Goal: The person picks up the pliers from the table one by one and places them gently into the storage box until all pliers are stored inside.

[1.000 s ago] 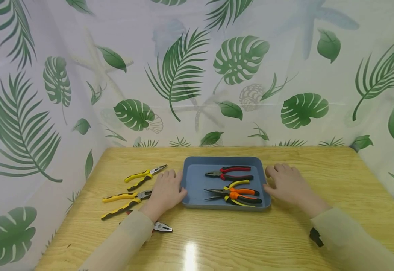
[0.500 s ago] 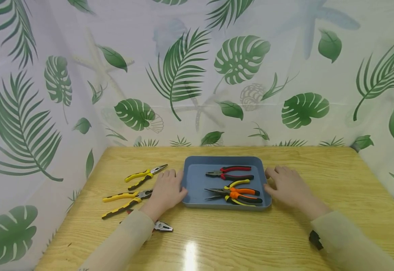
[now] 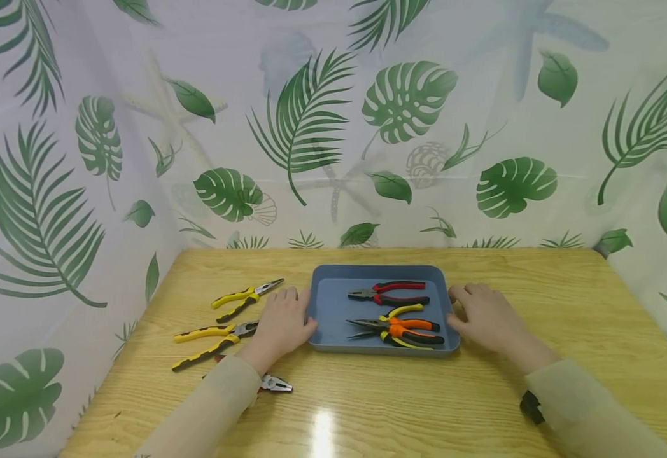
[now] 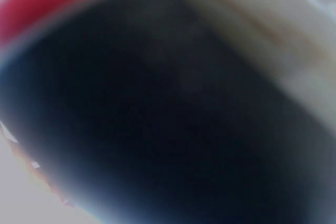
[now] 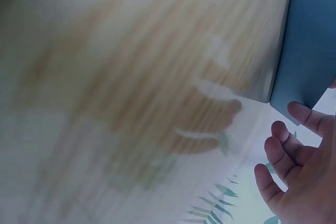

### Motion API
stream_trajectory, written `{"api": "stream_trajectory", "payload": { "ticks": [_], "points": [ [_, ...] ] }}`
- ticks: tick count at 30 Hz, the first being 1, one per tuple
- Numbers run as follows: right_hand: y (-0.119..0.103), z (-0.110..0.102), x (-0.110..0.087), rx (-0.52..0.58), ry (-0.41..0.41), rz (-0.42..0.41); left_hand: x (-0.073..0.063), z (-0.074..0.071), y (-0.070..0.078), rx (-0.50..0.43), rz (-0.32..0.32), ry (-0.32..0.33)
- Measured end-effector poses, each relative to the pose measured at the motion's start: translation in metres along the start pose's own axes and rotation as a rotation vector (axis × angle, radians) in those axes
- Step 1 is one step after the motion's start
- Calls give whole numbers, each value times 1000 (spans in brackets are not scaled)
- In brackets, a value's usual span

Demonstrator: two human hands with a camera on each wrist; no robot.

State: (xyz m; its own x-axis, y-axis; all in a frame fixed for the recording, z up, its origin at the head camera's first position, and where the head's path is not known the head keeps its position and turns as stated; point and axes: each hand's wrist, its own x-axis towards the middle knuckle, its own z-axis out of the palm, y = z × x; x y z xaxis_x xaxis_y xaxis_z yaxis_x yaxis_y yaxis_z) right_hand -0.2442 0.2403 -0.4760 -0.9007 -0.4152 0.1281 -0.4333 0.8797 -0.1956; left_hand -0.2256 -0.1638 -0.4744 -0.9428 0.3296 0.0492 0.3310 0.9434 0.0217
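Observation:
A blue-grey tray point(image 3: 328, 308) lies on the table. Inside it are combination pliers point(image 3: 401, 300) with red-and-black handles and, nearer the front, long-nose pliers point(image 3: 416, 324) with orange-and-black handles, crossed over yellow-and-black pliers point(image 3: 407, 310). My left hand point(image 3: 282, 321) rests at the tray's left side, thumb against its wall. On the right, my right hand point(image 3: 489, 318) touches the opposite wall. The right wrist view shows the right hand point(image 5: 304, 177) with loosely bent, spread fingers, one fingertip at the tray point(image 5: 310, 40). A dark blur fills most of the left wrist view.
Left of the tray lie yellow-and-black long-nose pliers point(image 3: 236, 296) and larger yellow-and-black pliers point(image 3: 202, 333). Red-handled pliers point(image 3: 276, 383) are partly hidden under the left sleeve point(image 3: 219, 394). A leaf-print cloth point(image 3: 322, 222) hangs behind the table point(image 3: 368, 407).
The right hand has shifted very slightly toward the front, still beside the tray. The tray, the pliers and the left hand stay where they were.

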Motion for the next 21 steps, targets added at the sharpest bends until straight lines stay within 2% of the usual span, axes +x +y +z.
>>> {"api": "stream_trajectory", "payload": {
  "ticks": [13,21],
  "points": [
    [-1,-1,0,42,-13,10,2,-4,2,31,1,-12],
    [-2,-2,0,38,-12,15,3,-9,3,102,19,-18]
  ]
}}
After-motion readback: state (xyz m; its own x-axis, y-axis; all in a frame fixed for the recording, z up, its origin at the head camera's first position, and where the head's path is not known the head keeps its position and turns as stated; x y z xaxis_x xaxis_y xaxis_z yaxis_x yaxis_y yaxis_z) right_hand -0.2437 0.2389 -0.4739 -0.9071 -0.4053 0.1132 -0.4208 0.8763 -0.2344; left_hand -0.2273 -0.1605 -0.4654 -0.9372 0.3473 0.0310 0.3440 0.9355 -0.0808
